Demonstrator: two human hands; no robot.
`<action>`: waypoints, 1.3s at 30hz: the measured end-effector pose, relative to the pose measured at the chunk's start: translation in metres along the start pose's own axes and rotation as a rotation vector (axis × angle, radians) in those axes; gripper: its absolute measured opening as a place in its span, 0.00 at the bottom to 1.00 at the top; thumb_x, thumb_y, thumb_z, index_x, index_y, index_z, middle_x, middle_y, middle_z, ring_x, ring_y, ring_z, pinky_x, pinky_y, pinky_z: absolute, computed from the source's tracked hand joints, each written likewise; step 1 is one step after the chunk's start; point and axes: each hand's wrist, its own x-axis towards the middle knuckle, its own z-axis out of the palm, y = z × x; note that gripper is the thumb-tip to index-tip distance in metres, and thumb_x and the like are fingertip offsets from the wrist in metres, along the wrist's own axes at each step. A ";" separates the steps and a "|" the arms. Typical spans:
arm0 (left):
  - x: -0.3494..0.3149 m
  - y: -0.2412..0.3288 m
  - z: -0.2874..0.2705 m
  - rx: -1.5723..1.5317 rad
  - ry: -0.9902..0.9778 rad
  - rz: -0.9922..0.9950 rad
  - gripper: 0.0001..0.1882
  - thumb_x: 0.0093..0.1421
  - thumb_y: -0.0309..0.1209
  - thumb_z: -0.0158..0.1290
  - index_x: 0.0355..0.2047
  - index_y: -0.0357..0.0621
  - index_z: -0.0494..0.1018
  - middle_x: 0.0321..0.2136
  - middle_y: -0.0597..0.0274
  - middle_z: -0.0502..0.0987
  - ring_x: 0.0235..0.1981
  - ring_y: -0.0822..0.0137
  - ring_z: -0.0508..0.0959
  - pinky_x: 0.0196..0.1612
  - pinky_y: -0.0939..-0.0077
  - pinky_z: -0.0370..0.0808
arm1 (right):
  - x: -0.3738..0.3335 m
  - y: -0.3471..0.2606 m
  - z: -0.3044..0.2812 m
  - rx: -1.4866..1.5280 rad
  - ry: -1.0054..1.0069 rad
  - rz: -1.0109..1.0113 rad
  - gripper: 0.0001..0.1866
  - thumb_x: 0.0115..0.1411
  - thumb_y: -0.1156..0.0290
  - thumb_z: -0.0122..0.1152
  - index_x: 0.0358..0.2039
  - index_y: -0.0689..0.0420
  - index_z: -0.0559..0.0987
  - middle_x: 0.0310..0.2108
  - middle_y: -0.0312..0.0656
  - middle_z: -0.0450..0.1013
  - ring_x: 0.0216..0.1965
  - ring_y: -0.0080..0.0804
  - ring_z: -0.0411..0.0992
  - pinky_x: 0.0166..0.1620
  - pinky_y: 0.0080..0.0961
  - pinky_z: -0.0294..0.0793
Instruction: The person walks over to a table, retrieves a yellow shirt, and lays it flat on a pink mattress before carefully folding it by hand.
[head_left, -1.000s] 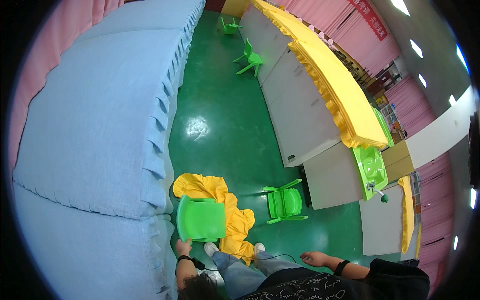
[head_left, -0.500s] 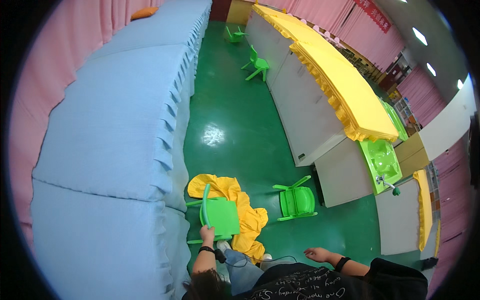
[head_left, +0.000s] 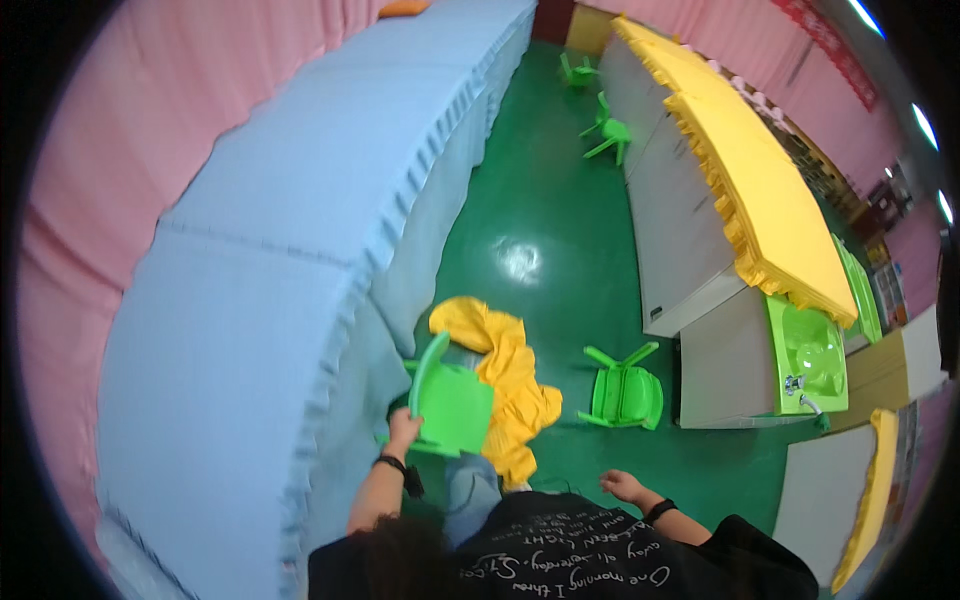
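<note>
I see the left hand (head_left: 404,430) with fingers closed on the green chair (head_left: 458,408), near the yellow cloth (head_left: 518,390); the right hand (head_left: 622,485) hangs with fingers loosely curved.

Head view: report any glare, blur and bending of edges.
In the head view, a white glare patch lies on the floor beyond the yellow cloth; in the head view, the blue cover looks soft and smeared along its frill; toward the head view's right rim, the yellow cover bows; black fills the head view's corners.
</note>
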 end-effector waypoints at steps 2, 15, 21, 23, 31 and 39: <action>-0.022 -0.029 -0.004 0.069 0.097 0.070 0.12 0.41 0.33 0.54 0.22 0.34 0.71 0.18 0.48 0.73 0.21 0.54 0.74 0.26 0.64 0.69 | -0.003 0.035 0.004 0.015 -0.058 -0.016 0.21 0.54 0.61 0.49 0.43 0.63 0.70 0.35 0.46 0.72 0.37 0.33 0.72 0.41 0.28 0.69; -0.179 -0.089 0.020 0.318 0.141 0.103 0.12 0.40 0.32 0.52 0.23 0.35 0.71 0.24 0.44 0.72 0.28 0.45 0.71 0.32 0.56 0.68 | -0.037 0.105 0.019 -0.055 -0.155 -0.094 0.17 0.56 0.68 0.50 0.43 0.64 0.69 0.36 0.43 0.71 0.34 0.30 0.72 0.36 0.23 0.71; -0.208 -0.166 0.040 0.216 0.158 0.074 0.11 0.39 0.31 0.51 0.22 0.36 0.70 0.24 0.44 0.71 0.30 0.45 0.70 0.33 0.55 0.67 | -0.048 0.107 0.016 -0.078 -0.219 -0.058 0.15 0.58 0.66 0.49 0.42 0.63 0.69 0.38 0.44 0.70 0.38 0.32 0.70 0.37 0.25 0.72; -0.220 -0.180 0.037 0.182 0.130 0.044 0.11 0.39 0.31 0.51 0.23 0.36 0.70 0.25 0.43 0.71 0.30 0.45 0.70 0.34 0.55 0.67 | -0.057 0.101 0.022 -0.096 -0.223 -0.051 0.16 0.59 0.64 0.48 0.42 0.63 0.69 0.39 0.46 0.70 0.40 0.32 0.70 0.36 0.24 0.71; -0.254 -0.236 0.036 0.085 0.193 -0.019 0.12 0.39 0.28 0.48 0.26 0.36 0.72 0.28 0.44 0.72 0.34 0.46 0.71 0.37 0.57 0.67 | -0.090 0.039 0.072 -0.371 -0.242 -0.094 0.15 0.55 0.68 0.52 0.40 0.65 0.70 0.33 0.46 0.72 0.33 0.31 0.72 0.37 0.26 0.72; -0.254 -0.308 -0.023 -0.006 0.153 -0.151 0.15 0.40 0.27 0.49 0.31 0.37 0.73 0.32 0.42 0.71 0.36 0.46 0.71 0.40 0.59 0.68 | -0.125 -0.013 0.137 -0.490 -0.304 -0.222 0.14 0.55 0.70 0.51 0.41 0.62 0.69 0.36 0.45 0.72 0.38 0.32 0.71 0.41 0.26 0.70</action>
